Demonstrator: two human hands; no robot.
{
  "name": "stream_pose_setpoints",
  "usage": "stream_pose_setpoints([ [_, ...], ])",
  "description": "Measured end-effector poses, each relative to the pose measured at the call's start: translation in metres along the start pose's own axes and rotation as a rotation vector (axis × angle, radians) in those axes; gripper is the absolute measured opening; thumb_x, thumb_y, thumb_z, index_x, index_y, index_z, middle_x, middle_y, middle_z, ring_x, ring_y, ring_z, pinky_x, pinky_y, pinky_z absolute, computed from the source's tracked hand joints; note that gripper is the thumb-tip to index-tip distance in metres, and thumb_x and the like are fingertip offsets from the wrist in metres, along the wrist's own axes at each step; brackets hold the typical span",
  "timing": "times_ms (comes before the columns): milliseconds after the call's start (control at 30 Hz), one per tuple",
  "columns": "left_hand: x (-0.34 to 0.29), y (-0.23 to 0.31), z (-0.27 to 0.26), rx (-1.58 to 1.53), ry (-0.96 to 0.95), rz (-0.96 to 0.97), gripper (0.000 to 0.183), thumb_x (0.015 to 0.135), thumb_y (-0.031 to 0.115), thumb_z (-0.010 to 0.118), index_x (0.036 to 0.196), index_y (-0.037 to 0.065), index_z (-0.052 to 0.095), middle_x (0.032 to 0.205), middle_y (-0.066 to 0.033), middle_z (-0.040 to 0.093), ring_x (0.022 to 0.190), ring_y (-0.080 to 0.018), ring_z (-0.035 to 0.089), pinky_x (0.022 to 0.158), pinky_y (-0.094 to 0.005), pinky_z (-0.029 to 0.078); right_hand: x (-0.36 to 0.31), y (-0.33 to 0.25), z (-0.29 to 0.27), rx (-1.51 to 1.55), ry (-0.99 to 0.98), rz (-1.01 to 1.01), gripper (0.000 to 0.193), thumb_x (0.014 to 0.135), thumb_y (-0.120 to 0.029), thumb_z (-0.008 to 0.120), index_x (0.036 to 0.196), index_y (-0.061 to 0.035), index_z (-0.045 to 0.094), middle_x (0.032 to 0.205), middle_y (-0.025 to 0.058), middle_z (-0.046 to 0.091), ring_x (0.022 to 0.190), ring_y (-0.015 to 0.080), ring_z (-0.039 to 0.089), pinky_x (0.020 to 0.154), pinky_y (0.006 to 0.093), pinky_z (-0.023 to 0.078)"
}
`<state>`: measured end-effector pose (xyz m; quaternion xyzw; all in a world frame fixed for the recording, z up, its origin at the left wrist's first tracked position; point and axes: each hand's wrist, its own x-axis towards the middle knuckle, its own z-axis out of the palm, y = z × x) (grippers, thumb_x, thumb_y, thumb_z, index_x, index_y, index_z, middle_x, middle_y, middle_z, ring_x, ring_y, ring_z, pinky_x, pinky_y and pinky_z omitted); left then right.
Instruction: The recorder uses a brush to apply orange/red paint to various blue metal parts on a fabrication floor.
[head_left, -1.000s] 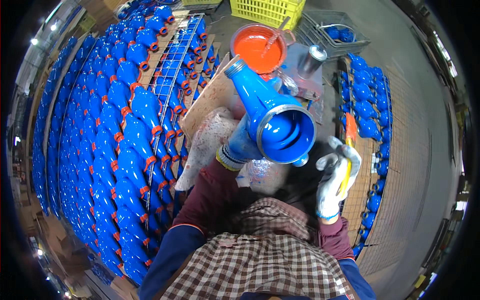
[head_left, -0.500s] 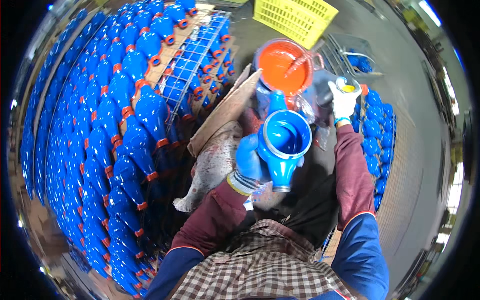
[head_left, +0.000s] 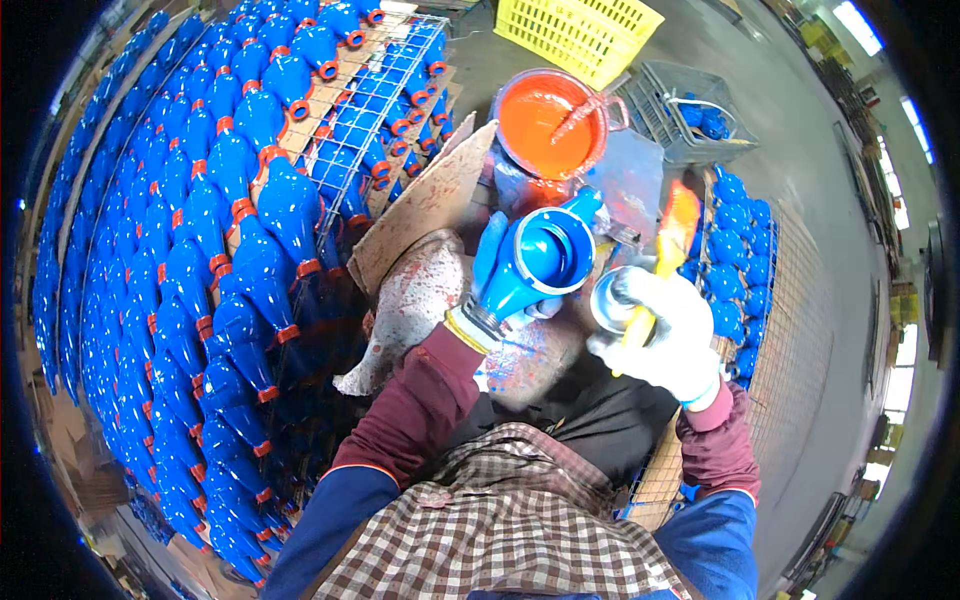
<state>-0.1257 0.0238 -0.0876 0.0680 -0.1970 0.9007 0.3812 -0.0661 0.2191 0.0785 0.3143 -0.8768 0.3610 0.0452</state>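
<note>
My left hand (head_left: 487, 275), in a blue-stained glove with a striped cuff, is closed round a glossy blue valve body (head_left: 515, 285). Its wide round mouth faces up, showing a blue inside and a pale rim. Close by on the right, my right hand (head_left: 670, 335), white-gloved, grips a paintbrush (head_left: 642, 322) with a yellow handle, its orange-red bristles pointing up and away from me. The same hand also holds a small grey round cup-like piece (head_left: 603, 302), partly covered by the fingers. Beyond both hands stands a bucket of orange-red paint (head_left: 545, 125) with a coated stick in it.
Rows of blue valve bodies with red-orange ends (head_left: 260, 200) fill the left side, by a wire rack (head_left: 375, 105). More blue castings (head_left: 735, 260) lie at right. A yellow crate (head_left: 580, 35), a grey crate (head_left: 665, 110) and a cardboard piece (head_left: 425, 205) stand farther off.
My right hand has come back from the right of the paint bucket toward the valve body, and the paintbrush now shows in it. The valve body has turned and shifted slightly left.
</note>
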Motion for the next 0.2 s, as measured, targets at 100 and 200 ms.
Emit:
stream_pose_setpoints([
  [100, 0.011, -0.014, 0.023, -0.052, 0.358, 0.102, 0.088, 0.088, 0.069, 0.039, 0.146, 0.004, 0.03, 0.141, -0.0242, 0.042, 0.114, -0.0426, 0.055, 0.089, -0.0558, 0.05, -0.003, -0.008, -0.004, -0.165, -0.009, -0.03, 0.058, 0.058, -0.027, 0.086, 0.107, -0.0082, 0.061, 0.089, 0.0085, 0.065, 0.079, 0.027, 0.064, 0.071, 0.0364, 0.051],
  [200, 0.012, -0.012, 0.005, 0.739, 0.287, 0.091, 0.094, 0.086, 0.074, 0.035, 0.15, 0.007, 0.019, 0.149, -0.0212, 0.031, 0.127, -0.0417, 0.045, 0.102, -0.0589, 0.039, -0.007, -0.009, 0.0, -0.241, -0.028, -0.016, 0.055, 0.056, -0.026, 0.085, 0.104, -0.0094, 0.063, 0.085, 0.0064, 0.065, 0.075, 0.0277, 0.064, 0.069, 0.0351, 0.052],
])
